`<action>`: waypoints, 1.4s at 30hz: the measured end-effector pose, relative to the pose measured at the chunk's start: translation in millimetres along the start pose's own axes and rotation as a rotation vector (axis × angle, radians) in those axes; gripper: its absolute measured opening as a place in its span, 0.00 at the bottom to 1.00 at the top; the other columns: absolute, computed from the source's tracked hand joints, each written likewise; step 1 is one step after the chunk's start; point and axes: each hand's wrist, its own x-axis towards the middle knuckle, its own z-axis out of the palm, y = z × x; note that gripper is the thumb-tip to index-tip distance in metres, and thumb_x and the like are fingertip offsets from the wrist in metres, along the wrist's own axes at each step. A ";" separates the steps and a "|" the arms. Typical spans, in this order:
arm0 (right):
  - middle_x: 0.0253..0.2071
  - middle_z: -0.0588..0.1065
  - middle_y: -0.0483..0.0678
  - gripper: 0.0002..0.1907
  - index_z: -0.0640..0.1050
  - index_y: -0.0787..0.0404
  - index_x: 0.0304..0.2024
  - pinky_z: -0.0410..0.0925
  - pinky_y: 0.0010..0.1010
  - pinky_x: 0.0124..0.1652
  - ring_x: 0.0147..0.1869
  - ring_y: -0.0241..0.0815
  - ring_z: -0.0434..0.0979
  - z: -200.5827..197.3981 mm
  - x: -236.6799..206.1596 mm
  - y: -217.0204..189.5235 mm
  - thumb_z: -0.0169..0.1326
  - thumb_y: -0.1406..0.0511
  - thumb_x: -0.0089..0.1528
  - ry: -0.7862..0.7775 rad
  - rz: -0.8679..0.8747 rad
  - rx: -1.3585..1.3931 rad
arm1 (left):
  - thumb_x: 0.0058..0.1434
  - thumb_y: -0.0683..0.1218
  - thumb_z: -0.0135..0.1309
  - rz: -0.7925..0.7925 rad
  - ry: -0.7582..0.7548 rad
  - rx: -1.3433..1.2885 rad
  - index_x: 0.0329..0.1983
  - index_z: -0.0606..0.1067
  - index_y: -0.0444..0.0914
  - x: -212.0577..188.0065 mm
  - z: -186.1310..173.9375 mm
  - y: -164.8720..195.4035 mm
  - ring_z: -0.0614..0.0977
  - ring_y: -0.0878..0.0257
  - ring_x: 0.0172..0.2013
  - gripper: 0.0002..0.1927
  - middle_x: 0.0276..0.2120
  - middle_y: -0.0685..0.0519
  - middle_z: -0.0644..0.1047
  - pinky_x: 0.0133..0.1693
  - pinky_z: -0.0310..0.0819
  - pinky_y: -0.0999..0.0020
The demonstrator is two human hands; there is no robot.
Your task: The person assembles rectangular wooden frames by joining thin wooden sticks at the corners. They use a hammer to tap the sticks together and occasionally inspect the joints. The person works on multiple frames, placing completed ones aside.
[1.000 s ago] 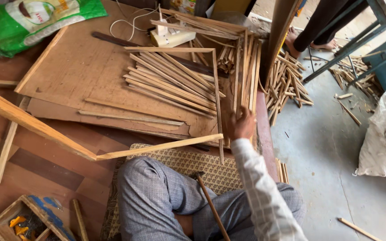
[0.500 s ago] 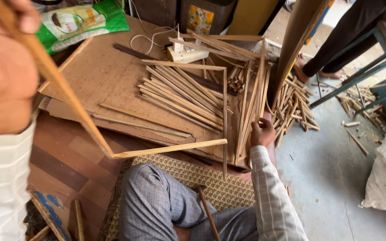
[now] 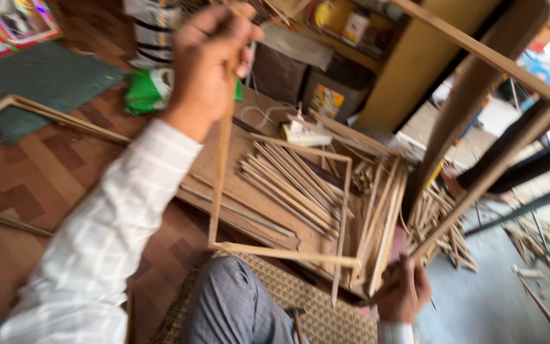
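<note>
Stick pile (image 3: 294, 185) on board (image 3: 224, 153); woven mat (image 3: 326, 312) before board; bag (image 3: 151, 89) behind, left.

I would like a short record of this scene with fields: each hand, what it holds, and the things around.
left hand: raised left hand grips one side of a thin rectangular wooden frame
right hand: low right hand holds the frame's far side near the floor
surface: brown wooden board carrying a pile of thin wooden sticks
nearby: green plastic bag; woven mat
</note>
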 end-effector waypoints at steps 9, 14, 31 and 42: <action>0.26 0.73 0.53 0.13 0.78 0.71 0.47 0.65 0.30 0.28 0.26 0.40 0.71 -9.3 -37.6 8.1 0.50 0.64 0.73 -0.033 0.172 0.084 | 0.72 0.45 0.56 0.027 -0.135 0.004 0.57 0.77 0.32 35.6 9.8 -8.2 0.77 0.68 0.30 0.14 0.39 0.47 0.82 0.29 0.70 0.73; 0.26 0.73 0.53 0.12 0.78 0.73 0.44 0.64 0.30 0.27 0.26 0.40 0.70 -6.5 -43.0 17.6 0.52 0.66 0.73 -0.016 0.037 0.060 | 0.74 0.45 0.55 0.049 -0.158 -0.012 0.50 0.78 0.33 39.4 9.9 -0.8 0.77 0.67 0.31 0.09 0.40 0.48 0.81 0.31 0.70 0.73; 0.29 0.73 0.53 0.14 0.77 0.75 0.47 0.65 0.29 0.32 0.30 0.40 0.70 3.1 -54.9 -6.4 0.51 0.66 0.74 -0.050 -0.052 -0.043 | 0.72 0.45 0.56 -0.021 0.027 0.001 0.40 0.76 0.35 43.9 -19.2 -12.9 0.76 0.66 0.27 0.07 0.31 0.51 0.77 0.27 0.68 0.72; 0.30 0.76 0.44 0.14 0.80 0.70 0.48 0.66 0.23 0.30 0.30 0.32 0.72 -34.1 -57.4 8.9 0.52 0.64 0.69 -0.037 0.086 -0.252 | 0.69 0.40 0.54 -0.231 0.056 -0.027 0.40 0.72 0.40 49.2 -47.4 -43.2 0.80 0.60 0.35 0.02 0.33 0.52 0.75 0.36 0.70 0.70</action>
